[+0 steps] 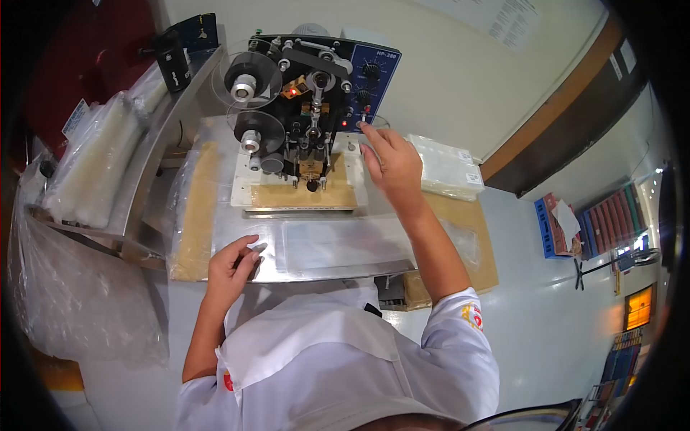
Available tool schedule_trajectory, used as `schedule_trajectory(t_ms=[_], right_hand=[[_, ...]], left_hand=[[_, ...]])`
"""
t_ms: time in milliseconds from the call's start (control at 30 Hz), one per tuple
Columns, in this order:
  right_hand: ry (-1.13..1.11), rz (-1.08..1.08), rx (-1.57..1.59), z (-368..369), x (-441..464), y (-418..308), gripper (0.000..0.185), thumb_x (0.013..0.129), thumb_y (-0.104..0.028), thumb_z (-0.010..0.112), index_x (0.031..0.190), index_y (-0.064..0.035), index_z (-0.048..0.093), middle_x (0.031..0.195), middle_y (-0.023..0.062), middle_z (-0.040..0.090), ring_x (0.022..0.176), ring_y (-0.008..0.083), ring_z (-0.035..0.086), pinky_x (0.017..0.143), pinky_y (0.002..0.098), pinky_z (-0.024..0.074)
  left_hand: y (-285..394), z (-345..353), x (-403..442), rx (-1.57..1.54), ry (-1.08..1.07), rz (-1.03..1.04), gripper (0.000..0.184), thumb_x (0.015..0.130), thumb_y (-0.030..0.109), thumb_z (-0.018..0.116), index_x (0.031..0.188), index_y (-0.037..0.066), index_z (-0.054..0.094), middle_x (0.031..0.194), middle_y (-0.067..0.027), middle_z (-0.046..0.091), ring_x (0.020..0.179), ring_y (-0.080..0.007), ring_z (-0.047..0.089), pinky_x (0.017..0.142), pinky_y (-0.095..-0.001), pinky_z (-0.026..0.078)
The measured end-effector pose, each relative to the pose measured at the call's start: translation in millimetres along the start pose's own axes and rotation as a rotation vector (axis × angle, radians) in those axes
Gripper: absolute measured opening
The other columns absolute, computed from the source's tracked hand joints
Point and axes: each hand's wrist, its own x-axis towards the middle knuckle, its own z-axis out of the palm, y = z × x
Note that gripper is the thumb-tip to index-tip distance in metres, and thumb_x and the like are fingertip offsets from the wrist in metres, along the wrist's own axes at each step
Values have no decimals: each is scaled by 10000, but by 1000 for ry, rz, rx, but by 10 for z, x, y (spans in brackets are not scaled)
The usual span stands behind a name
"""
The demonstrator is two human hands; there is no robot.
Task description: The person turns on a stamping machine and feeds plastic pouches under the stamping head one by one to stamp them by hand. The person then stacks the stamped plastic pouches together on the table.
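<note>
A coding machine [309, 108] marked HP-280 stands before me, with round reels on its left and a blue control panel [368, 79] on its right. My right hand [392, 161] reaches up to this panel. Its index fingertip is at a small toggle switch [364, 119], beside a lit red light, and the thumb is apart from it. My left hand [233, 267] rests at the front edge of the metal table [269, 269], fingers loosely bent and holding nothing. Just right of it, clear plastic bags [338, 244] lie flat below the machine's base.
A stack of clear bags [445, 169] lies right of the machine. On the left, a metal shelf [162, 136] carries wrapped plastic bundles [100, 158] and a black bottle [172, 61]. A large plastic sack [86, 287] hangs below. Binders [611, 219] stand at far right.
</note>
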Motion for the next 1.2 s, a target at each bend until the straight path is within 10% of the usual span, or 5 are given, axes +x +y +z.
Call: schedule_trajectory(t_ms=[467, 667, 1200], right_hand=[[-36, 93, 36, 96, -147, -79, 400, 866, -148, 740, 1260, -96, 686, 713, 58, 630, 616, 217, 592, 614, 359, 465], [-116, 926, 1243, 146, -168, -212, 614, 956, -155, 667, 1488, 23, 418, 899, 87, 715, 686, 118, 655, 711, 280, 545], [-47, 1147, 2127, 40, -76, -169, 389, 1077, -402, 423, 1172, -65, 592, 976, 55, 711, 826, 201, 676, 756, 357, 536]], left_hand=[[0, -8, -14, 182, 44, 127, 276, 890, 50, 682, 1165, 28, 701, 799, -92, 678, 715, -163, 633, 667, -291, 502], [43, 2, 2, 225, 49, 168, 275, 888, 45, 685, 1162, 27, 699, 786, -90, 668, 711, -161, 622, 672, -291, 492], [25, -2, -5, 229, 47, 186, 254, 904, 61, 681, 1156, 33, 701, 786, -87, 653, 708, -159, 611, 672, -286, 482]])
